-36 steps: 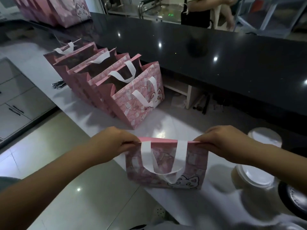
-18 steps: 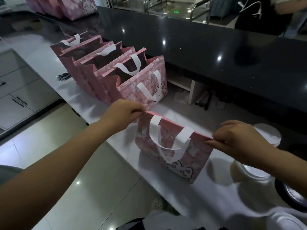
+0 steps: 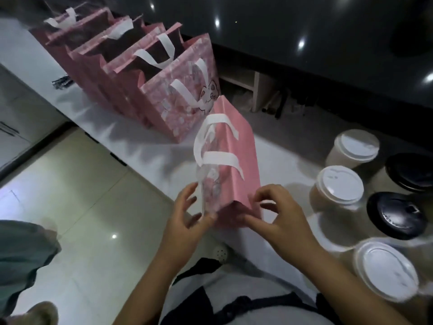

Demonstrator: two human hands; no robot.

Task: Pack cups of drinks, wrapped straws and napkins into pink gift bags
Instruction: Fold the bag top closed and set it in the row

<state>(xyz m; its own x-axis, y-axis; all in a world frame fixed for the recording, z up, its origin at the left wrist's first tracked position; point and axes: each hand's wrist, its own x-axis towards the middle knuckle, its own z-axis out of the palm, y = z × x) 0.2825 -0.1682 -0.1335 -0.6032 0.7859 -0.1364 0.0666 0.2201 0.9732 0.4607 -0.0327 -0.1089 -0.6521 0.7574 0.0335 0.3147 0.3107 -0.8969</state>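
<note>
A folded pink gift bag [image 3: 236, 160] with white ribbon handles stands on the white counter [image 3: 281, 141], its narrow end toward me. My left hand [image 3: 187, 216] pinches the patterned near-left edge, thumb on the fold and fingers spread. On the plain pink near-right edge, my right hand [image 3: 278, 214] grips with its fingertips. To the right stand three cups with white lids [image 3: 339, 186] [image 3: 356, 146] [image 3: 386, 270] and two with black lids [image 3: 396, 212] [image 3: 410, 170]. No straws or napkins show.
A row of several open pink bags [image 3: 178, 102] stands on the counter behind the held bag, nearly touching it. A raised dark glossy counter [image 3: 304, 31] runs along the back. Small dark items [image 3: 61, 80] lie far left. Another person's leg [image 3: 23, 254] is at the left.
The bag has turned from broadside to end-on toward me. My hands have moved from its two top corners to its near end. My view has dropped, showing more cups.
</note>
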